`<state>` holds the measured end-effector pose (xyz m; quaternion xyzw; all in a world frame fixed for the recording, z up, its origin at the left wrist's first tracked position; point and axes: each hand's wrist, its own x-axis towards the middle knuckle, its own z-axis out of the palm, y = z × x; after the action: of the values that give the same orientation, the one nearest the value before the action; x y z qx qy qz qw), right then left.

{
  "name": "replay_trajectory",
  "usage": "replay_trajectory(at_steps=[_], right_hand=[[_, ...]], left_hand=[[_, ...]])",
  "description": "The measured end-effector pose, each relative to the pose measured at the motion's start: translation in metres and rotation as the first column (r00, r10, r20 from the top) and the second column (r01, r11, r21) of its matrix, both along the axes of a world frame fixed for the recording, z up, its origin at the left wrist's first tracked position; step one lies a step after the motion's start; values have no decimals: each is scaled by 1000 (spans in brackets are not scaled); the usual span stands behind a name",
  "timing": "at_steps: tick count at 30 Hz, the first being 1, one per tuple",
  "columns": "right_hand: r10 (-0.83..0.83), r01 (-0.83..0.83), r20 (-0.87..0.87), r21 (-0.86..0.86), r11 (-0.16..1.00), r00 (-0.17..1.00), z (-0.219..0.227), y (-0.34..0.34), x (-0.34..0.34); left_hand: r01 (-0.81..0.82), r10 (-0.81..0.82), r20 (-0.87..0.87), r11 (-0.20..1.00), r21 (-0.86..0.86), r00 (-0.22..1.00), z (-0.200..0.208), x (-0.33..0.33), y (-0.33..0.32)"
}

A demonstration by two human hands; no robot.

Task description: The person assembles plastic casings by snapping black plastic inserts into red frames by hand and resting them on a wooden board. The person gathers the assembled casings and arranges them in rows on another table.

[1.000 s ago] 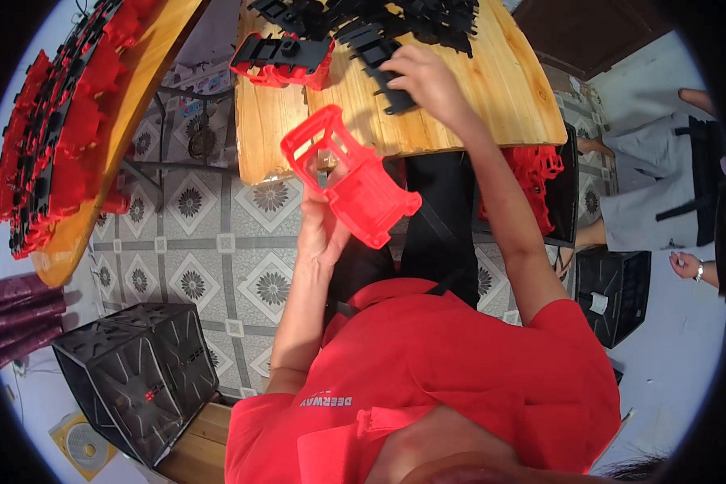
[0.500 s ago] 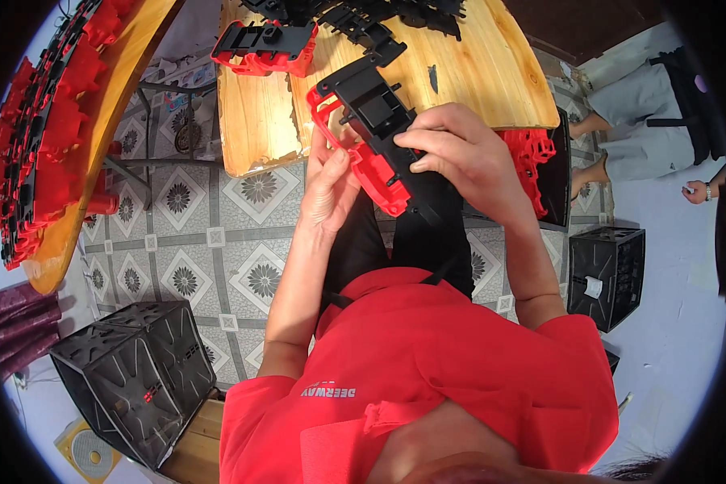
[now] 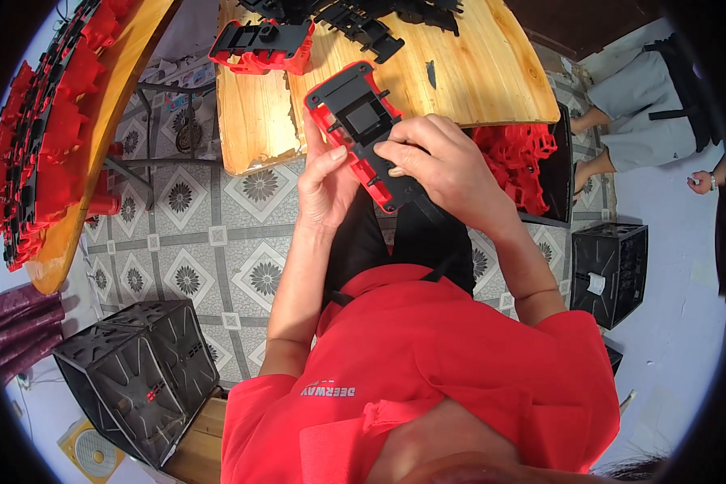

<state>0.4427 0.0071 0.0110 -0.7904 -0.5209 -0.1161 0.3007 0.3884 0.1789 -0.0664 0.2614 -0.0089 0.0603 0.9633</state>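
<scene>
Over my lap, at the near edge of the wooden table (image 3: 492, 77), I hold a red plastic shell (image 3: 369, 179) with a black plastic cover (image 3: 348, 93) lying in it. My left hand (image 3: 327, 189) grips the shell's left side, thumb on the red rim. The fingers and thumb of my right hand (image 3: 444, 157) close on the cover's right side near its middle. Red rim shows around much of the cover. A similar red and black assembly (image 3: 260, 40) lies on the table beyond my left hand.
Loose black plastic parts (image 3: 367, 31) lie at the table's far side. A crate of red shells (image 3: 524, 165) stands right of my right hand. Red and black assemblies (image 3: 64, 145) line a curved board at left. Black crates (image 3: 141, 379) stand on the floor; a person (image 3: 645, 113) is at right.
The black cover, raised at an angle over the red shell before, now lies down inside it, its outline matching the rim. My right hand has shifted slightly left with it.
</scene>
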Motion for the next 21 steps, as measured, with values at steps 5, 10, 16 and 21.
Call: replay_trajectory(at_steps=[5,10,16,21], right_hand=[[-3,12,-89,92,996,996,-1,-1,9],[66,246,-725,316,916,686,-38,-12,24],[386,193,-897,426,884,215,-55,9,-12],[307,238,-873,412,879,378,-65,51,-15]], left_hand=[[-169,173,-36,982,84,984,1,2,-7],[-221,236,-117,967,130,965,0,6,0],[-443,456,-130,889,117,881,10,5,-6],[-583,653,-138,737,342,745,-4,-2,19]])
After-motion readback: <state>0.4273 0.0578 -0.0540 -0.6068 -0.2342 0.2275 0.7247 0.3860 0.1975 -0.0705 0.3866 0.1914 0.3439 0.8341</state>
